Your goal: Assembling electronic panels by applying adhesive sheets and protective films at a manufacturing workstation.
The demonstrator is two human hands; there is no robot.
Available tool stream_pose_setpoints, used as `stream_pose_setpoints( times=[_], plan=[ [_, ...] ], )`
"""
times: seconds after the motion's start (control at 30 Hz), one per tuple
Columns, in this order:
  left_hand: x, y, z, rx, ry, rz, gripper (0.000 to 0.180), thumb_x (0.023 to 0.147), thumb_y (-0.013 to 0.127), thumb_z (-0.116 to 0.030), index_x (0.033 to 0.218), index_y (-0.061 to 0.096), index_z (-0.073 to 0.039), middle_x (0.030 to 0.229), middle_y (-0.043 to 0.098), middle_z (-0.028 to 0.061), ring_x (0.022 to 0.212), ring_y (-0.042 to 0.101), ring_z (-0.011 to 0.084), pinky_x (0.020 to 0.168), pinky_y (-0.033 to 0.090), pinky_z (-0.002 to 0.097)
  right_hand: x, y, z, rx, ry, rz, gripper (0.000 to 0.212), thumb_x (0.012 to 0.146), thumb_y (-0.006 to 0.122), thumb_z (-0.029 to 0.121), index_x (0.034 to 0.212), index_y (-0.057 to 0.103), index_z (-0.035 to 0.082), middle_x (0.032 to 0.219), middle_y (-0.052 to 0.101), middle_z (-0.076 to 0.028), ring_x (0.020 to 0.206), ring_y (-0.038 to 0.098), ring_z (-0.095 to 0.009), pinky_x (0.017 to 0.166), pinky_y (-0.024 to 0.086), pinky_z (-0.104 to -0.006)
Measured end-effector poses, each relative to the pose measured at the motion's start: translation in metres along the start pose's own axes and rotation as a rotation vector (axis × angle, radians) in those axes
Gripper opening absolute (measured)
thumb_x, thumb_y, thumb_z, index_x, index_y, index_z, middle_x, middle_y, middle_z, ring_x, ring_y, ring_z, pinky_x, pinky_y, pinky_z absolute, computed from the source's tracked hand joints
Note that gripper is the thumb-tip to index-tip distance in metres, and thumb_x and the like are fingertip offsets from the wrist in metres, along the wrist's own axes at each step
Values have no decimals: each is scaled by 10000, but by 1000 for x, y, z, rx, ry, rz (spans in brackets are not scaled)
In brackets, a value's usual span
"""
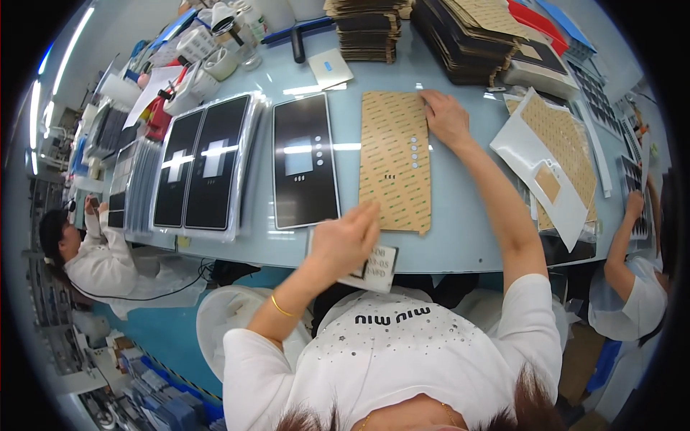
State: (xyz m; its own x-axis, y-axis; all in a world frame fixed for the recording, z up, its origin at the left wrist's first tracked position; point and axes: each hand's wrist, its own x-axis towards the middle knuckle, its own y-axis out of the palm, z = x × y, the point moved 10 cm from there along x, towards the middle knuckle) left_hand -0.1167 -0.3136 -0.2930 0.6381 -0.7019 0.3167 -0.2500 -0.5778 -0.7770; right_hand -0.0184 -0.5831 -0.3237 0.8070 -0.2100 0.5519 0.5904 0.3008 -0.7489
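A tan sheet of adhesive backing paper (394,169), with small green marks and a column of round holes, lies upright before me on the table. At its top right corner, my right hand (447,118) has its fingers closed on the edge. My left hand (346,241) is closed at the sheet's lower left edge; what its fingers pinch, if anything, is hidden. Beneath that hand a white printed card (377,269) reaches past the table edge; I cannot tell whether it is held. Left of the sheet lies a glossy black panel (305,194) with a pale window and round holes.
Wrapped black panels (188,187) are stacked at left. Far back stand dark sheet stacks (366,32) and a black-handled tool (297,44). Peeled white and tan sheets (575,165) lie at right. Co-workers sit at the left (93,251) and right (629,287).
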Motion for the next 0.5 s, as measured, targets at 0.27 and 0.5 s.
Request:
stream_pose_setpoints(
  times=[0.27, 0.5],
  plan=[
    [-61, 12, -7, 157, -98, 36, 259, 846, 607, -187, 1062, 654, -53, 1198, 612, 74, 539, 620, 232, 477, 499, 303, 50, 42, -10, -97, 68, 273, 192, 825, 547, 191, 934, 653, 74, 953, 621, -138, 868, 601, -341, 745, 485, -419],
    [-51, 14, 5, 49, -99, 17, 362, 876, 578, -232, 1173, 567, -26, 1173, 606, 123, 685, 650, 293, 551, 520, 373, 63, 39, -23, 155, 329, 502, 201, 759, 649, 166, 914, 645, 38, 826, 641, -104, 776, 637, -239, 713, 508, -347]
  ],
)
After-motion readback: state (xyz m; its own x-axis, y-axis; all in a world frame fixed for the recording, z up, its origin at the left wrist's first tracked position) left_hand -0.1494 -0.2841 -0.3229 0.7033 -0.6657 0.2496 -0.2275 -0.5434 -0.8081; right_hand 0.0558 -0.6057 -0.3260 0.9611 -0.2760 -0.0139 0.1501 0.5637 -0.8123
